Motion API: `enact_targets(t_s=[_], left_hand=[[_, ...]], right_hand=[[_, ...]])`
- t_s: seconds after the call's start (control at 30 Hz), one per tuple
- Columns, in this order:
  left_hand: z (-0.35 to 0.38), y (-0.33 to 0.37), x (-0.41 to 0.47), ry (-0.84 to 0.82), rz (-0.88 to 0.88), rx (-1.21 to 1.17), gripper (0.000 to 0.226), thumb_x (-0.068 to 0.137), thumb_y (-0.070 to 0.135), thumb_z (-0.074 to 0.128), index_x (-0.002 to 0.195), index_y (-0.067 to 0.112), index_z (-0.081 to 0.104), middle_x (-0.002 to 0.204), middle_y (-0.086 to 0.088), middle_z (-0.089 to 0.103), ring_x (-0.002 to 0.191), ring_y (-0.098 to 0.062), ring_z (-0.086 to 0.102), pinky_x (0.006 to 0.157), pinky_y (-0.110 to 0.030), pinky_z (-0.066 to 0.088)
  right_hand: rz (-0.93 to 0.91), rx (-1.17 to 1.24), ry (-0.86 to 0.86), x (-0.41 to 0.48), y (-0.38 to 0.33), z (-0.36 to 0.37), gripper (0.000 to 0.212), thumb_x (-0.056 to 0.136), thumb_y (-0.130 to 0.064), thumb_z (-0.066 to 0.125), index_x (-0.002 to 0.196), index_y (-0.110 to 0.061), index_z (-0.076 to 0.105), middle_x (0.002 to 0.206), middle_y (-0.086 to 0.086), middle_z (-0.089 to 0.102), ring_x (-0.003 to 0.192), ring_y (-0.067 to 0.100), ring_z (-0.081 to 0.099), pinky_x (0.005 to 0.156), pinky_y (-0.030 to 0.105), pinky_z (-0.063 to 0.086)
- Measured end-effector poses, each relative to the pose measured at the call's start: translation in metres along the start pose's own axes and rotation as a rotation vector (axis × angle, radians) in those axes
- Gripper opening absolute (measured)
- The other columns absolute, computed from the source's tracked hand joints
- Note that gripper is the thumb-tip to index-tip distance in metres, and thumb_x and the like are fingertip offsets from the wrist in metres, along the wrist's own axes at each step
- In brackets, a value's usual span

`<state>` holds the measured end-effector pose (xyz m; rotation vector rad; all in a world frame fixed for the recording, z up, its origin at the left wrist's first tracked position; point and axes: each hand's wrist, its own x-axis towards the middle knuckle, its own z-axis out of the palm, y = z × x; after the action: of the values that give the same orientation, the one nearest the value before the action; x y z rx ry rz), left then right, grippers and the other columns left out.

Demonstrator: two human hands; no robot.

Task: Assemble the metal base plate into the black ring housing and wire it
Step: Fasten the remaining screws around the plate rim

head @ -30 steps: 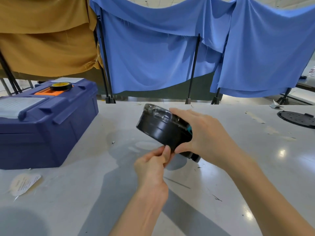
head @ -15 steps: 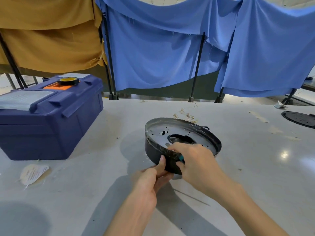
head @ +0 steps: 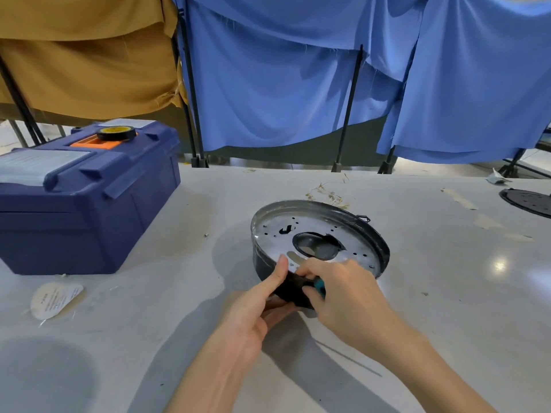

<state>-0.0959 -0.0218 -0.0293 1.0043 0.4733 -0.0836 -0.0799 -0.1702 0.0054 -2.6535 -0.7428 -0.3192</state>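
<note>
On table (head: 447, 308), black ring housing (head: 261, 262), left hand (head: 250, 317), right hand (head: 343, 296) fingers gripping near rim

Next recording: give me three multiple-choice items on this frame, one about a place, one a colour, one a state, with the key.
1. The tape roll sits: A) on the toolbox; B) on the table; C) on the floor.
2. The toolbox is: A) red; B) dark blue; C) green.
3. The metal base plate is: A) lying beside the black ring housing; B) seated inside it; C) lifted clear of it.
Key: 1A, the roll rests on the toolbox's top; 2B, its body and lid are dark blue; 3B, the housing's rim encircles the plate.
</note>
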Motion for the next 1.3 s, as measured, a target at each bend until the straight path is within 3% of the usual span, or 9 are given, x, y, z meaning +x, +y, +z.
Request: enact_targets(t_s=[0.07,0.2,0.27,0.33,0.43,0.57,0.77,1.13,1.3], left_hand=[[-0.002,0.002,0.004,0.038,0.001,0.021,0.037,0.054,0.029,0.091,0.077,0.002,0.079,0.081,-0.017,0.075,0.077,-0.029,0.074,0.066,-0.035,0.062],[-0.006,0.004,0.009,0.040,0.008,0.044,0.012,0.067,0.014,0.084,0.060,0.006,0.077,0.070,-0.015,0.070,0.060,-0.024,0.068,0.058,-0.032,0.059],[-0.010,0.007,0.011,0.016,0.005,0.047,0.010,0.066,0.011,0.083,0.069,0.003,0.077,0.076,-0.018,0.072,0.065,-0.025,0.070,0.062,-0.033,0.061],[-0.014,0.009,0.014,-0.008,0.016,0.040,0.015,0.068,0.007,0.081,0.080,-0.001,0.077,0.085,-0.023,0.073,0.072,-0.028,0.071,0.064,-0.034,0.061],[-0.015,0.009,0.018,-0.051,0.050,0.038,0.012,0.070,0.003,0.079,0.081,-0.002,0.078,0.091,-0.027,0.072,0.077,-0.031,0.071,0.068,-0.035,0.061],[-0.014,0.004,0.020,-0.112,0.079,0.037,0.035,0.046,0.015,0.083,0.078,0.000,0.079,0.091,-0.023,0.074,0.078,-0.028,0.072,0.073,-0.035,0.061],[-0.013,-0.002,0.023,-0.126,0.094,0.047,0.044,0.044,0.023,0.087,0.078,-0.003,0.078,0.090,-0.025,0.073,0.076,-0.030,0.072,0.068,-0.031,0.059],[-0.013,-0.003,0.022,-0.116,0.100,0.058,0.045,0.047,0.027,0.086,0.080,-0.002,0.078,0.090,-0.026,0.073,0.080,-0.032,0.073,0.069,-0.029,0.059],[-0.011,0.000,0.022,-0.061,0.113,0.059,0.045,0.041,0.028,0.086,0.074,-0.001,0.078,0.088,-0.026,0.073,0.075,-0.030,0.073,0.066,-0.027,0.059]], right_hand=[[0.021,0.072,-0.038,0.001,0.001,-0.003,0.021,0.096,-0.030,0.057,0.114,-0.033,0.066,0.093,-0.010,0.070,0.089,0.016,0.062,0.074,0.033,0.050],[0.166,0.503,-0.092,0.014,0.009,-0.033,0.016,0.095,-0.035,0.062,0.090,-0.021,0.069,0.065,-0.004,0.067,0.052,0.008,0.064,0.032,0.018,0.035],[0.220,0.655,0.109,0.024,0.019,-0.058,0.030,0.093,-0.041,0.062,0.074,-0.019,0.065,0.059,0.002,0.069,0.044,0.012,0.063,0.031,0.015,0.030],[0.211,0.835,0.417,0.034,0.026,-0.080,0.050,0.095,-0.046,0.059,0.057,-0.013,0.058,0.045,0.004,0.059,0.032,0.025,0.052,0.036,0.020,0.042],[0.215,1.287,0.873,0.047,0.031,-0.090,0.061,0.099,-0.035,0.053,0.040,-0.019,0.049,0.037,0.000,0.037,0.029,0.020,0.033,0.055,0.031,0.053],[0.320,1.568,1.097,0.056,0.026,-0.065,0.055,0.095,-0.023,0.051,0.040,-0.021,0.044,0.039,0.001,0.037,0.033,0.022,0.033,0.052,0.027,0.047],[0.280,1.376,1.086,0.058,0.017,-0.009,0.042,0.103,-0.017,0.040,0.062,-0.010,0.042,0.043,-0.003,0.044,0.036,0.016,0.044,0.045,0.024,0.046],[0.151,1.264,1.029,0.055,0.000,0.005,0.043,0.106,-0.021,0.037,0.068,-0.003,0.044,0.046,-0.003,0.044,0.037,0.018,0.045,0.051,0.028,0.047],[-0.125,1.108,0.716,0.043,-0.005,-0.003,0.028,0.098,-0.026,0.036,0.081,-0.006,0.045,0.063,0.010,0.052,0.047,0.026,0.054,0.048,0.026,0.047]])
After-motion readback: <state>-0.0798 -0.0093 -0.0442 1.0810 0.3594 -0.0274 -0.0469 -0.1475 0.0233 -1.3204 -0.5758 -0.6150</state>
